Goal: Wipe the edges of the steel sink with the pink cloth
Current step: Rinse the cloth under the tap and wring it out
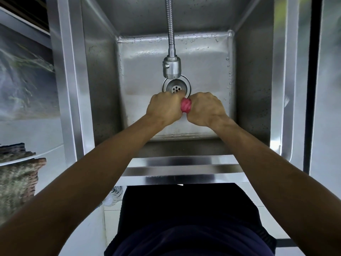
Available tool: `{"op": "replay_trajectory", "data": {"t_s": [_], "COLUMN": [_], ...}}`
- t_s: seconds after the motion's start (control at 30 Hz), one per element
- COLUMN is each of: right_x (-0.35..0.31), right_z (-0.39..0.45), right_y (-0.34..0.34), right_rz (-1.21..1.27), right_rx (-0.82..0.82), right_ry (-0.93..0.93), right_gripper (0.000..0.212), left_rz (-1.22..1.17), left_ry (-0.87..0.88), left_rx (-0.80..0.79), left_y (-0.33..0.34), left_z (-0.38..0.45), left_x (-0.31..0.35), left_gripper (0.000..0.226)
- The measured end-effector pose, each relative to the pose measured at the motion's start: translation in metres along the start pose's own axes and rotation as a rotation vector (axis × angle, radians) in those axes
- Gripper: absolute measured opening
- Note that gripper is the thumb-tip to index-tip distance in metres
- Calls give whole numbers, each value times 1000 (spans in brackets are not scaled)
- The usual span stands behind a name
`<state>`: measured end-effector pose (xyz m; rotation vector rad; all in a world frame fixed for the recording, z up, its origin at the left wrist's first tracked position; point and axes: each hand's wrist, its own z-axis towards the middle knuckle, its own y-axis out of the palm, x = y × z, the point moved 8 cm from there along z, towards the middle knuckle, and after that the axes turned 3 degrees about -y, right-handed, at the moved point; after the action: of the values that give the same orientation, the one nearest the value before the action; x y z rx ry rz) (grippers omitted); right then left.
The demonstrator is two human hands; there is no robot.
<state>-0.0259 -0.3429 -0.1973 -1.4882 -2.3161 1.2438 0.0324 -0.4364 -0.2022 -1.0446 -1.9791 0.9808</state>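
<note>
The pink cloth is bunched into a tight twisted roll over the middle of the steel sink. My left hand is a fist around its left end and my right hand is a fist around its right end. Only a short pink stretch shows between the two fists. Both hands hang above the basin floor, just in front of the round drain. The sink's near rim runs flat and shiny below my forearms.
A flexible metal faucet hose with a steel spray head hangs down over the drain, just beyond my hands. Water drops dot the basin's far and right walls. A rough brown-green object sits at the left.
</note>
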Motion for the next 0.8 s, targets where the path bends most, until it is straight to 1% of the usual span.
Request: {"op": "replay_trajectory", "data": {"t_s": [0.07,0.13,0.17,0.23,0.27,0.33,0.4,0.47,0.5,0.53,0.6,0.67,0.7,0.73,0.8], "right_x": [3,2,2,5,9,15,16,18,18,20,20,17,14,12,11], "right_z": [-4,-15,-20,-26,-26,-24,-21,-17,-16,-14,-12,-13,-15,-17,-18], "right_y": [2,1,0,-4,-5,-5,-7,-12,-13,-10,-2,5,7,8,8], "right_rz": [103,329,464,671,746,875,975,1076,1154,1242,1403,1509,1544,1558,1498], "right_rx": [-1,-46,-70,-96,-102,-129,-89,8,35,39,-11,-111,-161,-189,-163], "right_ry": [-95,-181,-203,-182,-157,-126,-131,-133,-128,-112,-61,-22,-9,2,26], "right_gripper": [24,38,39,34,34,37,42,47,45,42,43,44,42,38,31], "left_rz": [-110,-243,-323,-493,-562,-646,-744,-872,-953,-1047,-1208,-1276,-1274,-1234,-1070], "left_ry": [-36,-60,-81,-123,-128,-106,-81,-68,-57,-63,-140,-232,-254,-254,-172], "left_rx": [-90,-226,-288,-389,-418,-434,-453,-528,-583,-642,-714,-702,-661,-604,-471], "left_y": [0,-2,-5,-9,-11,-14,-17,-16,-15,-11,-2,4,5,4,-4], "left_z": [0,-1,-3,-10,-13,-17,-21,-29,-34,-39,-46,-45,-43,-41,-37], "left_x": [-4,-13,-20,-28,-30,-32,-32,-31,-28,-24,-22,-26,-29,-32,-34], "left_gripper": [33,41,42,38,40,51,60,55,49,46,53,57,55,53,50]}}
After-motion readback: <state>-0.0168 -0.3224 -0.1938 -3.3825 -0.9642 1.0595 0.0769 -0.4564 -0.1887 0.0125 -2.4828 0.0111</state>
